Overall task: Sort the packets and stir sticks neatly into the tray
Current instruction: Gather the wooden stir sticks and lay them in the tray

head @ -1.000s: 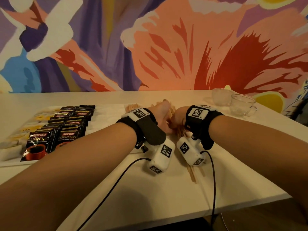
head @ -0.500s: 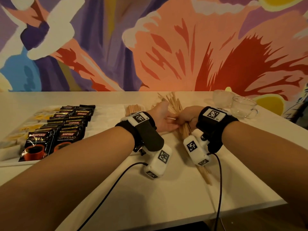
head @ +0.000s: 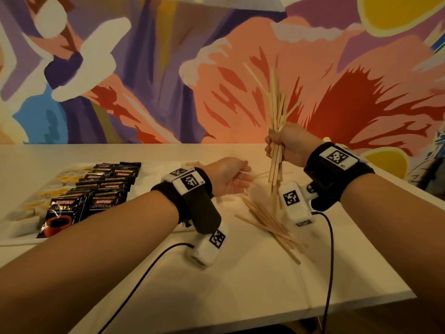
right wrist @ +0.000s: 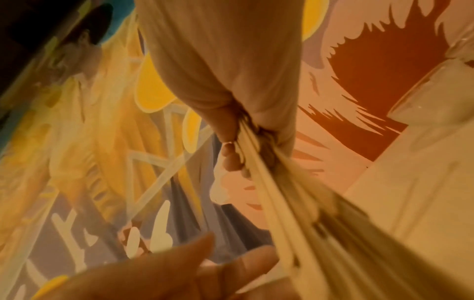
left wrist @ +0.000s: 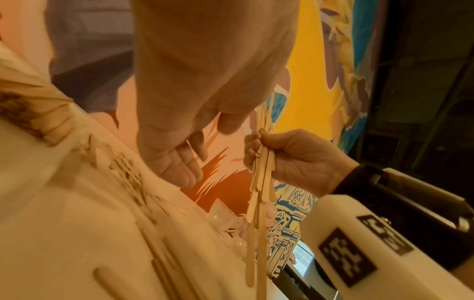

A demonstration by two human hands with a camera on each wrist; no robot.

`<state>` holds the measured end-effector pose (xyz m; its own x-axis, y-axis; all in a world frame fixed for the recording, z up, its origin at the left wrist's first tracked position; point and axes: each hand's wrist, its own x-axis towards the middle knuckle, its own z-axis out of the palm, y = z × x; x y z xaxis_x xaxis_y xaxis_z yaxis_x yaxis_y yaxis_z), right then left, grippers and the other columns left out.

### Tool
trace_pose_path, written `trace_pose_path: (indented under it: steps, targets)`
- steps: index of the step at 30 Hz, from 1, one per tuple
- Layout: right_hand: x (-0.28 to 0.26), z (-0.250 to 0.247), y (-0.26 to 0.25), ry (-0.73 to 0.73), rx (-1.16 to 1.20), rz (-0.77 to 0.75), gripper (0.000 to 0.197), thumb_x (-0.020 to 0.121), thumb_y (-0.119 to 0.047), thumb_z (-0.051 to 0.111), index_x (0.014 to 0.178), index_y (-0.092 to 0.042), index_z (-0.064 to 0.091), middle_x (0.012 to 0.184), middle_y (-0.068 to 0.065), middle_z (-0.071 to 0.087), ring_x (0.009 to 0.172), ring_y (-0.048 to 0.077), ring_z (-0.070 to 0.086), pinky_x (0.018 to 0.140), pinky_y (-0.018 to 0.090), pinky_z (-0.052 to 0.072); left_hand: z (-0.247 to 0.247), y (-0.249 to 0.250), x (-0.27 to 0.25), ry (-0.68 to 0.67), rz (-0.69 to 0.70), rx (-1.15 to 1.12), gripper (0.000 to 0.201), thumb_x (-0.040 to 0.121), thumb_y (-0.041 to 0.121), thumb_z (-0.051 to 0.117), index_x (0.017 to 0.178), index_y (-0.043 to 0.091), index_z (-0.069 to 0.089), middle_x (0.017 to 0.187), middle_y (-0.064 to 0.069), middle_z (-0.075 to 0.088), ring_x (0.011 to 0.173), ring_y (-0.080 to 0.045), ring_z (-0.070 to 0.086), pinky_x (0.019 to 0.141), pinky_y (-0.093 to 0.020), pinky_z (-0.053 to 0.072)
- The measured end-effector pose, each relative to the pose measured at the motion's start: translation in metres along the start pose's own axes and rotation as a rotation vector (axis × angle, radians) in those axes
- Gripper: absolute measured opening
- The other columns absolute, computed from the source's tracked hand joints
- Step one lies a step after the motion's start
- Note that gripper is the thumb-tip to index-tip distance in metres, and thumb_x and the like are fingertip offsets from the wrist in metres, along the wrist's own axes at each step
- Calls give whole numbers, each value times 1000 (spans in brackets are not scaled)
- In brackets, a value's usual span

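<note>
The bundle of wooden stir sticks [head: 277,131] stands nearly upright above the table [head: 240,280], gripped around its lower half by the right hand [head: 287,147], whose fingers are curled tight round it. The tops splay out unevenly and the lower ends hang at different heights, so the likeliest trouble is a stick sliding out of a loose fist and dropping onto the loose stir sticks [head: 267,225] lying scattered just below. The left hand [head: 228,175] waits to the left, palm up, fingers relaxed and holding nothing. Farther left, the tray [head: 14,239] already carries rows of Kopiko coffee packets [head: 96,189]. Carried over uneven, the bundle would probably land crooked and could disturb those rows.
</note>
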<state>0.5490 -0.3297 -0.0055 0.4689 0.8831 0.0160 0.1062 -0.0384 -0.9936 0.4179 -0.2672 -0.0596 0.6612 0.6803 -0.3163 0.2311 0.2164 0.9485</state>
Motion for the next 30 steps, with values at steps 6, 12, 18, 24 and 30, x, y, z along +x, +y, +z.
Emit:
trace_pose_path:
  steps: [6,12,18,24,30]
  targets:
    - [-14,13,-13,-118,-22,-165,16,99,-1,35,87,-10,41,68,5,45,56,18,46,55,29,43,-2,37,-18,50,364,21,83,88,67,35,146,10,27,142,-11,43,128,-26,44,109,-41,36]
    - [-19,29,-4,-194,-86,-182,20,95,6,35,97,-12,42,65,6,45,55,19,45,56,30,43,4,82,-17,147,613,77,130,41,78,72,139,3,32,134,-9,51,122,-23,48,103,-43,40]
    - [-20,38,-4,-177,-72,-305,21,92,13,34,105,-4,41,68,10,46,58,21,50,59,35,43,14,90,-16,255,769,245,81,69,24,83,128,11,30,115,-3,53,106,-18,54,88,-32,48]
    - [-16,40,2,-252,-44,-258,20,96,5,37,112,-7,39,78,7,51,69,18,55,60,26,49,10,85,-17,270,889,215,33,93,10,55,118,14,34,93,-3,57,80,-17,63,74,-30,55]
    - [-8,47,20,-307,-38,-235,28,90,17,34,108,-2,44,79,12,49,69,19,53,64,26,50,4,65,-5,273,877,131,20,98,8,40,112,20,30,81,-3,48,66,-15,53,64,-29,51]
